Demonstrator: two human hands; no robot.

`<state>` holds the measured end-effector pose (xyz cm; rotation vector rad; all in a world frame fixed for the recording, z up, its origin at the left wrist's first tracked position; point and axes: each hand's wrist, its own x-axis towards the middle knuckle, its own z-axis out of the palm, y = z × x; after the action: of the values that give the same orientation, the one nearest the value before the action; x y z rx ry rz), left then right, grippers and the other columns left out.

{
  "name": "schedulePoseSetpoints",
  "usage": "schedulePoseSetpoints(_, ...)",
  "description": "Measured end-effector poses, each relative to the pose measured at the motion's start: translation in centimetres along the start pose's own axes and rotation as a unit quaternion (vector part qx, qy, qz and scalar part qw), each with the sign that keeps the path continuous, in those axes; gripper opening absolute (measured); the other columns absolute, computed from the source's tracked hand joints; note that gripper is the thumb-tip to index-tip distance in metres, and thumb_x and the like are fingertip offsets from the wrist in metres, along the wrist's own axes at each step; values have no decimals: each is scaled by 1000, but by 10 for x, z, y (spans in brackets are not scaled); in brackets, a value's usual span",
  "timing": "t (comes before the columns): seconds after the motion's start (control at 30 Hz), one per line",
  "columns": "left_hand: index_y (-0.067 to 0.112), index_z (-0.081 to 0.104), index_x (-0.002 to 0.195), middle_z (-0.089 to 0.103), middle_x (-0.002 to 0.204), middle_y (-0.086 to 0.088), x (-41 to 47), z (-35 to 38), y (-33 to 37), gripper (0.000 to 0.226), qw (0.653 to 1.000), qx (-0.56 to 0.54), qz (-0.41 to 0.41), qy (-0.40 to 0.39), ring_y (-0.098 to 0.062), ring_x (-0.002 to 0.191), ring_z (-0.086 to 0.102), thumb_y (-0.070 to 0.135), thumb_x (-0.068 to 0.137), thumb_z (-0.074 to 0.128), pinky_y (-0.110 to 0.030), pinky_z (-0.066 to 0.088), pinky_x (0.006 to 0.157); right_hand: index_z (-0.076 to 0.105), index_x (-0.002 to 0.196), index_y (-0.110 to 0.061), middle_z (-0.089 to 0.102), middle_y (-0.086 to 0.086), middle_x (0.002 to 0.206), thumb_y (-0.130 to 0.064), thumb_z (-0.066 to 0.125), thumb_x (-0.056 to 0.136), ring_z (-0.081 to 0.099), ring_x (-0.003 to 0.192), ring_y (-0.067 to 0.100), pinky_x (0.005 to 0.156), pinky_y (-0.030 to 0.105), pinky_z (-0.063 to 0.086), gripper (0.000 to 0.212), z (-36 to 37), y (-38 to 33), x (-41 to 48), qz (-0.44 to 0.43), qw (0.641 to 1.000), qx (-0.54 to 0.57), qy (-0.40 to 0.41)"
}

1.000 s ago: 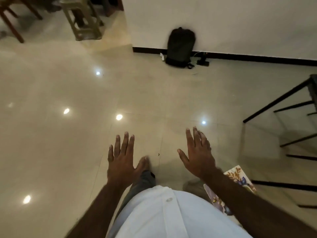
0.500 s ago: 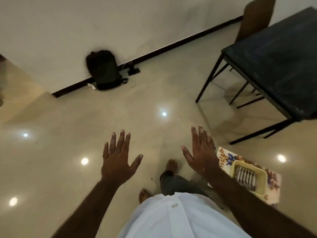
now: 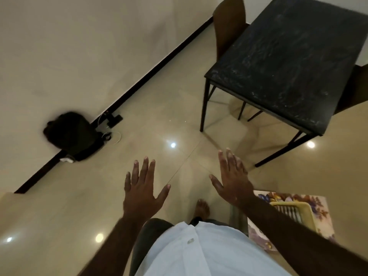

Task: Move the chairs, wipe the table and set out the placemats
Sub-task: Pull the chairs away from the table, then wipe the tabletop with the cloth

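Head view is being taken from above a glossy tiled floor (image 3: 83, 196), over which both hands are being held out, palms down. The left hand (image 3: 140, 191) is being kept flat with fingers spread, nothing being gripped. The right hand (image 3: 233, 183) is likewise being held fully open and empty, fingers close together. A black marble-topped table (image 3: 286, 62) on thin black legs is being seen ahead and to the right, well apart from both hands. A brown chair (image 3: 229, 22) is being kept tucked at its far side, and part of another chair (image 3: 356, 86) is showing at its right edge. Floral placemats (image 3: 320, 206) are lying on the floor just beside the right forearm, with a yellow basket (image 3: 304, 213) being carried on top. A black backpack (image 3: 73, 134) is being propped against the wall.
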<state>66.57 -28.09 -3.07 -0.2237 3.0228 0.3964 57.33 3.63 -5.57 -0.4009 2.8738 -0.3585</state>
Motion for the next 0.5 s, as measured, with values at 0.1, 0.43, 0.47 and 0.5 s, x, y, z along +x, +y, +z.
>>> schedulePoseSetpoints(0.1,27,8,176,-4,184,3,54,-8,13,100,999,-7,34,-12,-25,169,-14,86,98,29,-61,6,135,10,177,-20,12,18,182,-70,43,107,27,162,45,126,58,33,92,-16,4,28,22,1000,-4,21)
schedulePoseSetpoints(0.43,27,9,176,-3,185,4,265,-9,54,98,962,18,264,-67,-24,170,-13,81,101,40,-60,8,135,9,177,-19,9,17,183,-70,40,105,21,164,44,128,62,33,94,-21,18,100,227,971,44,69)
schedulePoseSetpoints(0.47,27,10,176,-4,184,4,286,-10,61,97,956,18,284,-68,-24,169,-14,81,101,38,-59,7,136,8,177,-19,8,17,183,-71,40,105,21,165,44,127,63,34,94,-22,18,106,245,966,44,72)
schedulePoseSetpoints(0.5,27,11,176,-4,184,4,303,-10,67,97,951,18,300,-78,-24,169,-15,82,100,35,-59,5,136,7,177,-19,7,16,183,-72,39,105,21,165,45,127,64,34,94,-23,19,110,261,962,43,73)
